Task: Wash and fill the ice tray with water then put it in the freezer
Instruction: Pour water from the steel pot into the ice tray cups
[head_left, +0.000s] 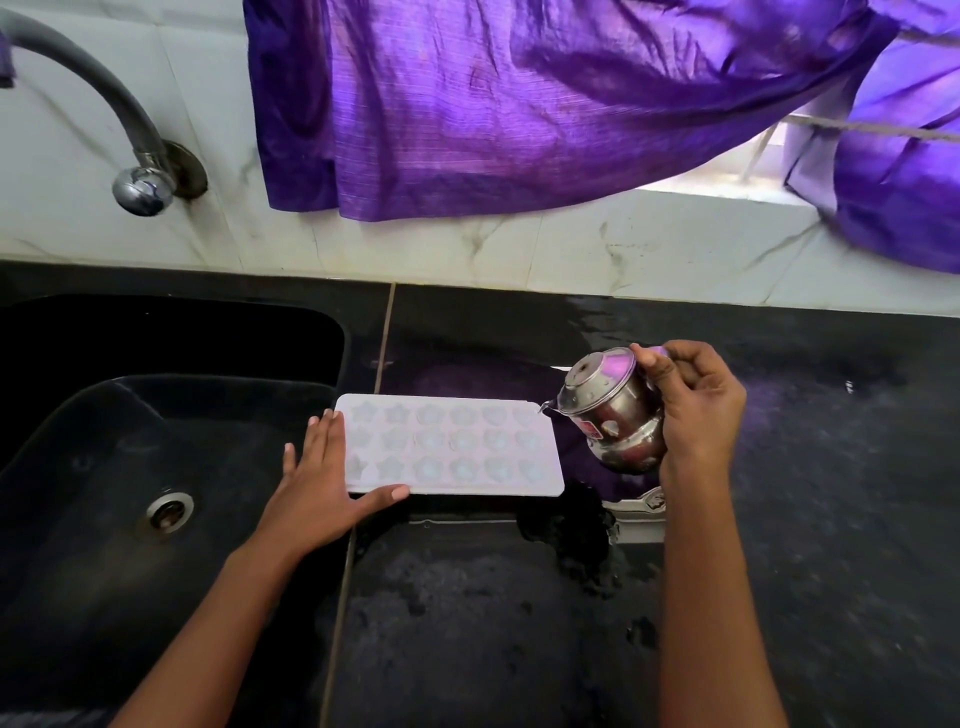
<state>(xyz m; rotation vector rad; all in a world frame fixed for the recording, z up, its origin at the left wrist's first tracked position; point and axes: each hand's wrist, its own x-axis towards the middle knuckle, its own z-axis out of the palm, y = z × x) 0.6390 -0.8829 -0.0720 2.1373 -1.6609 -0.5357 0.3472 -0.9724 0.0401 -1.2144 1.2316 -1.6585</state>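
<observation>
Nearest the camera, two bare forearms reach forward over the dark worktop (467, 623), which is wet in patches. The left hand (322, 483) lies flat and open, palm down, fingers spread along the near left corner of the ice tray (457, 447), thumb pressed along its near edge; it grips nothing and seems there to pin the light tray so it does not slide or tip while water goes in. The tray sits flat on the worktop, just right of the sink (130, 467), its long side running from the left hand toward the right hand.

The right hand (696, 410) is closed around a small steel pot (613, 415), wrist bent and the pot tilted so its mouth faces the tray's far right corner, with a thin run of water at the lip. The tilt over that corner suggests filling has just begun from the cell closest to the right hand. Whether any cells hold water cannot be told.

Beyond both hands stand the tiled wall, the tap (140, 176) beyond the left hand, and a purple curtain (519, 104).
</observation>
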